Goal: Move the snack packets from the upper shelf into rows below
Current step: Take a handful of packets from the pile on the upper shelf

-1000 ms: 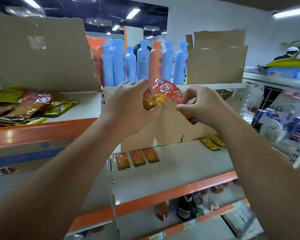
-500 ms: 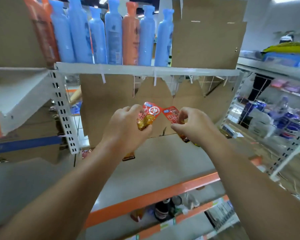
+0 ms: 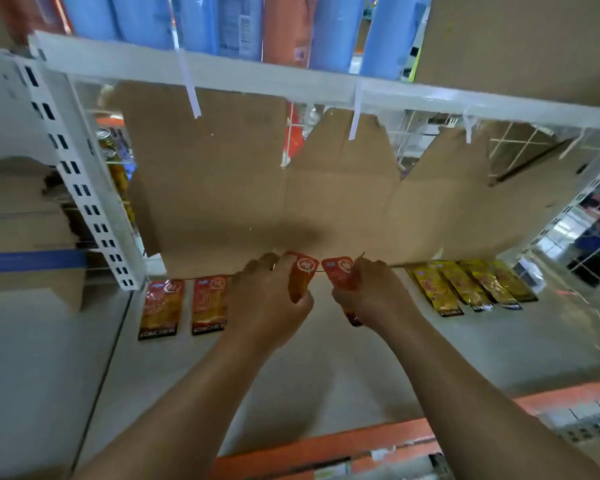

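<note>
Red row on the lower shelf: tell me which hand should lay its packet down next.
Left, likely. The left hand grips its red packet beside the two laid red packets, so the next slot is nearest it. The right hand holds a second red packet one place farther, toward the yellow packets.

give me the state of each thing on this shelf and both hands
left hand, grips a red-orange foil snack packet
right hand, grips a second red-orange foil snack packet
two red-orange packets at left, lying flat side by side on the grey metal shelf
yellow foil packets at right, lying flat in a row
brown cardboard sheet, standing against the back
blue and orange plastic bottles, upright on the shelf above
</note>
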`<action>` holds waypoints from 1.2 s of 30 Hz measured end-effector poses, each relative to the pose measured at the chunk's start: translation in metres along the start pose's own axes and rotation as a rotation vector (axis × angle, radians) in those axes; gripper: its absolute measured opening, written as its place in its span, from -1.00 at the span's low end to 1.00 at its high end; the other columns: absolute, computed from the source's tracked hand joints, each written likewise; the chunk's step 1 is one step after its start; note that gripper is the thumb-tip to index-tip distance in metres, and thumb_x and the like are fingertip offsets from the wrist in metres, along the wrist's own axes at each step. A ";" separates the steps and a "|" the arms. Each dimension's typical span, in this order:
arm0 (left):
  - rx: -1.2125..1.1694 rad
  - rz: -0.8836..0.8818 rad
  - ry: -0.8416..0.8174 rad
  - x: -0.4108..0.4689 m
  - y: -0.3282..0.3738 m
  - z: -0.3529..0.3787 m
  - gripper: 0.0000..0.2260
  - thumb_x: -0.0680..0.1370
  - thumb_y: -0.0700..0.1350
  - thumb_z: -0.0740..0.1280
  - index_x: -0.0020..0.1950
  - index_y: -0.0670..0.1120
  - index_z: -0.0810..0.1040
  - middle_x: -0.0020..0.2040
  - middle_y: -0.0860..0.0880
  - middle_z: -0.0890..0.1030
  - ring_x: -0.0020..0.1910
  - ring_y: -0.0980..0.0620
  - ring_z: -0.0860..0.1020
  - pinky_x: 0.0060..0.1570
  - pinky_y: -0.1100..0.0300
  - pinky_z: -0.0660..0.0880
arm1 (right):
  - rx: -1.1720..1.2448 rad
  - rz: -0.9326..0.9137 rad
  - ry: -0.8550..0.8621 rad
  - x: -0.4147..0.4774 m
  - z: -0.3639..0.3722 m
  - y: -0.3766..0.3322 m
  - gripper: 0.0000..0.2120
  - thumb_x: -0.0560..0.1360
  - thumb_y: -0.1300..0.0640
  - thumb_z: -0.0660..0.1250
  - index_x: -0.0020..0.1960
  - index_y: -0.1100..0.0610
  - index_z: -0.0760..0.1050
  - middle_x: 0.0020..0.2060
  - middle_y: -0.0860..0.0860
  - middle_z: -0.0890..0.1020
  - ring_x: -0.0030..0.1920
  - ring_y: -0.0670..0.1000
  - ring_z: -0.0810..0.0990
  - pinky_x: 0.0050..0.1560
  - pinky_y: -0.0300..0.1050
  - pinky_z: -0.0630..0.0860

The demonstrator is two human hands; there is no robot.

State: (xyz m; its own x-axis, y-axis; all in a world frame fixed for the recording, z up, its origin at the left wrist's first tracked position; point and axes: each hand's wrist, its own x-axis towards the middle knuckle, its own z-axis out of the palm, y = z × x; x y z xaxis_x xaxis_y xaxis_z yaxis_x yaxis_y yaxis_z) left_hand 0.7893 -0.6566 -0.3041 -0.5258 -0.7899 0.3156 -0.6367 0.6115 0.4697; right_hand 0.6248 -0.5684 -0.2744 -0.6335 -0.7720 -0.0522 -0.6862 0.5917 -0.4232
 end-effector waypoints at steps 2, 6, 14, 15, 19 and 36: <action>0.065 -0.016 -0.028 -0.002 -0.002 0.016 -0.48 0.46 0.25 0.27 0.40 0.13 0.44 0.16 0.04 0.60 0.11 -0.05 0.56 0.14 -0.06 0.51 | 0.012 0.040 -0.044 0.015 0.017 0.007 -0.70 0.31 -0.14 0.38 -0.08 -0.01 0.41 -0.11 0.05 0.53 -0.13 0.12 0.55 -0.24 -0.09 0.39; 0.237 -0.060 -0.057 0.001 -0.007 0.047 -0.54 0.45 0.26 0.26 0.28 0.09 0.49 0.09 0.02 0.62 0.10 -0.10 0.58 0.19 -0.08 0.44 | 0.008 0.058 -0.108 0.038 0.045 0.026 -0.64 0.33 -0.18 0.39 0.01 0.00 0.44 -0.08 0.01 0.52 -0.07 0.12 0.59 -0.16 -0.09 0.48; 0.321 -0.213 -0.082 0.001 -0.001 0.103 -0.68 0.55 0.16 0.24 0.21 0.03 0.53 0.10 -0.02 0.59 0.12 -0.12 0.54 0.01 -0.02 0.42 | -0.037 -0.102 -0.177 0.074 0.082 0.058 -0.55 0.50 -0.20 0.36 0.25 0.07 0.47 0.11 0.08 0.48 0.08 0.18 0.57 0.01 -0.02 0.53; 0.336 -0.219 -0.072 0.003 0.001 0.106 -0.70 0.53 0.14 0.29 0.16 0.01 0.56 0.04 -0.04 0.61 0.06 -0.14 0.57 -0.04 -0.02 0.43 | 0.004 -0.105 -0.174 0.079 0.083 0.061 -0.58 0.51 -0.19 0.35 0.23 0.07 0.47 0.09 0.08 0.49 0.06 0.18 0.58 0.02 0.00 0.55; 0.386 -0.192 0.028 0.001 0.003 0.117 -0.62 0.47 0.12 0.42 0.18 -0.07 0.59 0.02 -0.11 0.63 -0.02 -0.21 0.60 -0.12 -0.04 0.51 | 0.088 -0.249 -0.179 0.088 0.076 0.076 -0.62 0.49 -0.25 0.28 0.12 0.00 0.52 0.00 0.00 0.53 -0.03 0.08 0.62 -0.02 0.03 0.63; 0.376 -0.007 0.054 -0.020 -0.008 0.133 -0.57 0.57 -0.01 0.24 0.40 -0.10 0.58 0.36 -0.07 0.59 0.18 -0.19 0.51 0.12 -0.10 0.44 | -0.227 -0.563 0.061 0.082 0.106 0.096 -0.49 0.49 -0.23 0.25 0.33 0.00 0.54 0.32 -0.01 0.51 0.06 0.18 0.51 -0.02 0.09 0.48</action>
State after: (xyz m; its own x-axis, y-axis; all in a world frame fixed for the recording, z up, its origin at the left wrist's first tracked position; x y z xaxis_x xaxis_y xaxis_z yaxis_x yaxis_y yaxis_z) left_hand 0.7301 -0.6400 -0.4235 -0.4968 -0.7893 0.3608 -0.8079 0.5725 0.1399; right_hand 0.5454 -0.5998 -0.4154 -0.1659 -0.9698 0.1786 -0.9766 0.1365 -0.1664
